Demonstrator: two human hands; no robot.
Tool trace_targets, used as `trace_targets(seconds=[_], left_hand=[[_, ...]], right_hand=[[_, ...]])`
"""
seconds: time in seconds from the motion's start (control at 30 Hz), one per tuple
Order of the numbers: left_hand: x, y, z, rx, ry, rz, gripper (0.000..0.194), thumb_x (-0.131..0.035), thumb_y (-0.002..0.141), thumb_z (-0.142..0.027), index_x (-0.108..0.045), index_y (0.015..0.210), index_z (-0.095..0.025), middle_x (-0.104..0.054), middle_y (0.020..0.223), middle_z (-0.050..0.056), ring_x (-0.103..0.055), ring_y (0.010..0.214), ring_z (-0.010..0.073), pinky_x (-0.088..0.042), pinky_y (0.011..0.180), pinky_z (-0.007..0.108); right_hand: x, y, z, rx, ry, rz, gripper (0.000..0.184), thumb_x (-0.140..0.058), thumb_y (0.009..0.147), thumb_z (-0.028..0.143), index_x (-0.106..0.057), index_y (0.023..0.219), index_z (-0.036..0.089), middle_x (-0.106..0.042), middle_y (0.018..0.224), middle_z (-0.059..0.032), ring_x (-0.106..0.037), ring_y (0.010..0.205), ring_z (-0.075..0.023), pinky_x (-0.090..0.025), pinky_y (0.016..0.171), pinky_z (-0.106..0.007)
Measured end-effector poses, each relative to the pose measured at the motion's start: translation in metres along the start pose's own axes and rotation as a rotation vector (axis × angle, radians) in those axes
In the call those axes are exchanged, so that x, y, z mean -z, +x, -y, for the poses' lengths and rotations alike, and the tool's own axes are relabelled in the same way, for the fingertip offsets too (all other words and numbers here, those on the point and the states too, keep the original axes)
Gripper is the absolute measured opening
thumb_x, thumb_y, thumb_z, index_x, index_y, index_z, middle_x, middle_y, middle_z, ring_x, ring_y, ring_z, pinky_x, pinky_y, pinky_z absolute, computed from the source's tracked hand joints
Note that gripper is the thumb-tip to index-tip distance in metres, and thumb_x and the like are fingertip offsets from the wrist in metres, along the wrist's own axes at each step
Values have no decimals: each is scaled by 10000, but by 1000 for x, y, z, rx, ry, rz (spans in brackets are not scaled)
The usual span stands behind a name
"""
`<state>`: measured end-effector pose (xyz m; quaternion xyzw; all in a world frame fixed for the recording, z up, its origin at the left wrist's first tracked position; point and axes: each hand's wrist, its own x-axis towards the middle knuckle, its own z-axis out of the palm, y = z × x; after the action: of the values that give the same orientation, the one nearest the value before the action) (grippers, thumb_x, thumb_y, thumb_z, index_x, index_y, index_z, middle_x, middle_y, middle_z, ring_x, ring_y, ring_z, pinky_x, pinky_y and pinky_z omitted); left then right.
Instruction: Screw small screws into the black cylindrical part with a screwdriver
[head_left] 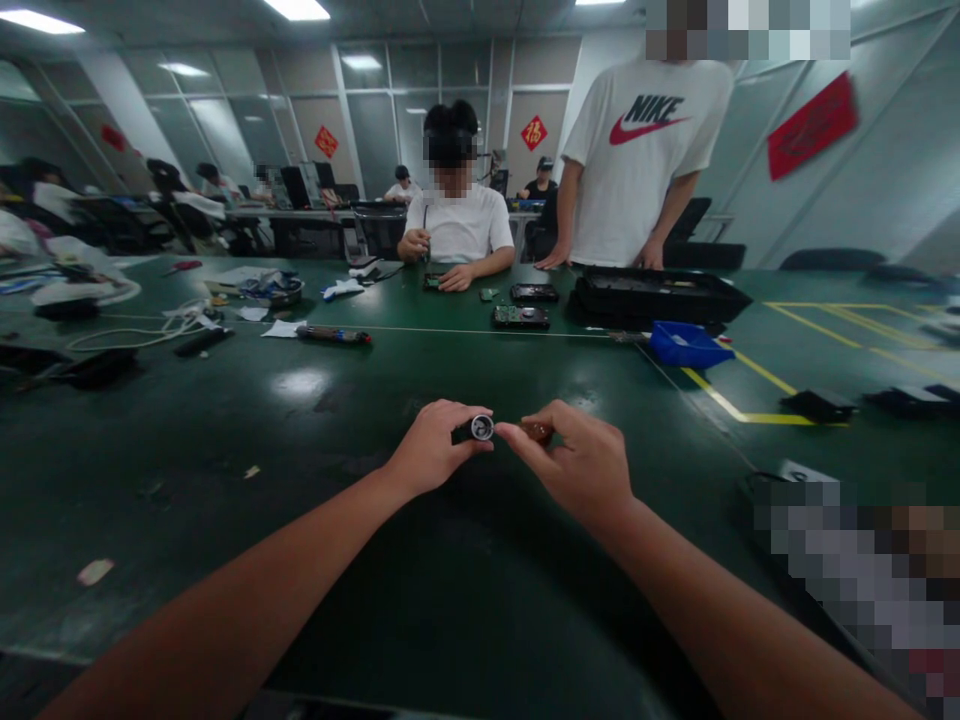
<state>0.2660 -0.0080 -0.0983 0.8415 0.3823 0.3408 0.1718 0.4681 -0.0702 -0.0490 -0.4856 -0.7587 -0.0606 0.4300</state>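
In the middle of the head view, my left hand (pixel 435 445) grips a short black cylinder with a silvery rim (pixel 482 428). Its round end faces me and shows some detail inside that is too small to make out. Close by on the right, my right hand (pixel 581 450) is closed around a shiny amber-brown piece (pixel 537 431), mostly covered by the fingers. The right thumb tip points at the cylinder's rim and is at or very near it. Both hands are held over the green table.
Across the green table (pixel 315 560) a seated person (pixel 459 225) handles a circuit board; another person (pixel 649 150) stands beside. Opened devices (pixel 520 317), a black tray (pixel 660 292), a blue container (pixel 688 344) and a multicoloured tool (pixel 334 336) lie beyond my hands. Scraps (pixel 95 572) lie left.
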Motion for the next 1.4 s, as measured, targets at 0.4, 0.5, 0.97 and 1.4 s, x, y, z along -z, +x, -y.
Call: trace_targets(seconds=[0.4,0.5,0.97,1.4], left_hand=[[3,3,-2,6,-48,17,450,-614,892,-546,-664,1218,-240,-711,1189,41,-616,1093,236,-445,975,406],[4,4,-2,18,-55,14,463,-613,886,-561,-665,1220,-244,-712,1186,44,-616,1089,241,-449,966,406],[5,3,-1,11,-67,15,505,-573,884,-609,-672,1214,-239,-716,1175,49,-614,1090,248,-450,956,402],[6,2,-3,14,-57,24,457,-621,886,-546,-653,1233,-250,-706,1192,49,-603,1099,245,-451,970,421]], right_hand=[[3,6,5,91,-19,12,347,-636,901,480,-596,694,203,-607,593,-7,-544,529,-125,-388,537,-263],[2,8,6,87,-22,27,357,-625,905,489,-606,691,204,-615,590,-10,-541,526,-126,-388,533,-264],[3,7,7,86,20,58,322,-615,914,486,-631,753,208,-663,640,-20,-603,568,-142,-433,559,-270],[2,7,7,-17,-11,-1,369,-656,872,514,-599,660,218,-614,580,-4,-548,510,-133,-403,530,-274]])
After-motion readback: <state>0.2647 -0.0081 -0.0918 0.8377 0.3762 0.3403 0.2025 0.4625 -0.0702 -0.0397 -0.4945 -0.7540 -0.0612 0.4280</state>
